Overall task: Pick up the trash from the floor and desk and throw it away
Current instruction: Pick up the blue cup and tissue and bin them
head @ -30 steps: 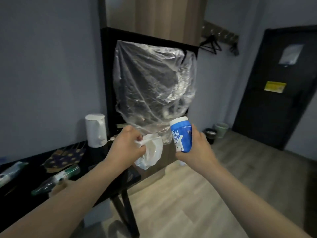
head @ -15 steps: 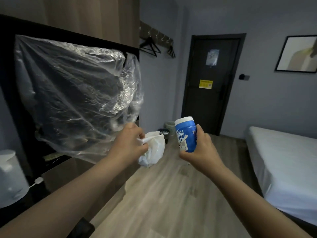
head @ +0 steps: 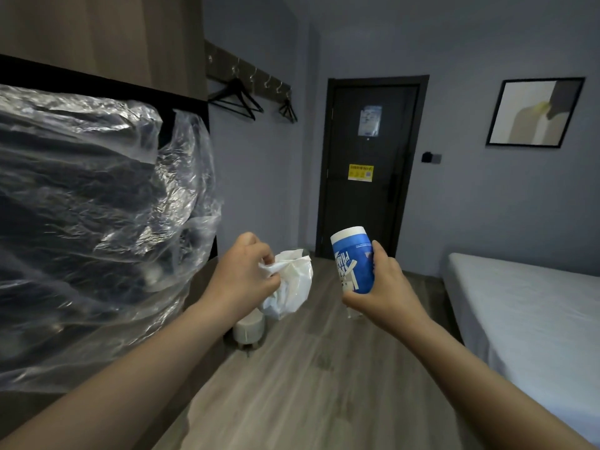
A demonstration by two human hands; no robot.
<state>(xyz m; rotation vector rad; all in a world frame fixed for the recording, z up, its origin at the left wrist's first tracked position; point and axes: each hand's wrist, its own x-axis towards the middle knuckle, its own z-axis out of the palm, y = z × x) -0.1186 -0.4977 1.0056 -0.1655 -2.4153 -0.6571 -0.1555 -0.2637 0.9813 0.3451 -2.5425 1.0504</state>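
My left hand [head: 242,280] grips a crumpled white plastic bag [head: 289,290] by its top, and the bag hangs in front of me over the wooden floor. My right hand [head: 384,287] holds a blue cup with a white lid [head: 352,258] upright, fingers wrapped round its lower half. Both hands are raised side by side at chest height, a short gap between bag and cup. The trash bins seen earlier by the door are hidden behind the bag.
A screen wrapped in clear plastic film [head: 91,222] fills the left side. A small white stool [head: 249,329] stands on the floor [head: 308,384] below my left hand. A bed [head: 526,313] lies on the right. A dark door [head: 367,170] is straight ahead, hangers [head: 237,102] on the wall.
The view has swung right and moved forward: the desk and kettle dropped out of sight, the door and bed came in. Both hands keep the same hold on bag and cup.
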